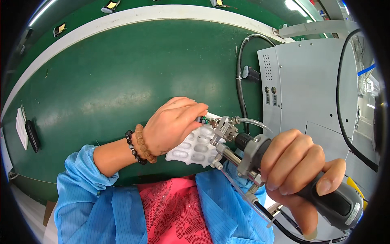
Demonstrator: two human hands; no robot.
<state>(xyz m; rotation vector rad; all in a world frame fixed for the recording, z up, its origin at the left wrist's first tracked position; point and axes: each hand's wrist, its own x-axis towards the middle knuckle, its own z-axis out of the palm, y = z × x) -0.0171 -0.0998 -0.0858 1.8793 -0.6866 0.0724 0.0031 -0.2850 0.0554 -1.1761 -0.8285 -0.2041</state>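
Note:
In my right hand (294, 164) is a black electric screwdriver (339, 203), my fingers wrapped round its body. Its metal nose assembly (223, 129), with a clear tube (256, 123) attached, points left towards my left hand (172, 122). The left fingers are pinched on a small part with a green circuit board (206, 120), right at the screwdriver's nose. Most of that part is hidden behind my fingers, and I cannot tell whether the nose touches it. Beneath both lies a white moulded tray (178, 154) with rounded pockets, partly covered by the left hand and the tool.
A large grey metal cabinet (308, 81) stands at the right, with a black cable (240, 73) and a dark small object (251, 73) beside it. Far left, a black case (32, 136) lies by a white pad (21, 128). Small yellow-and-black parts (110, 6) sit beyond the white rail (162, 13).

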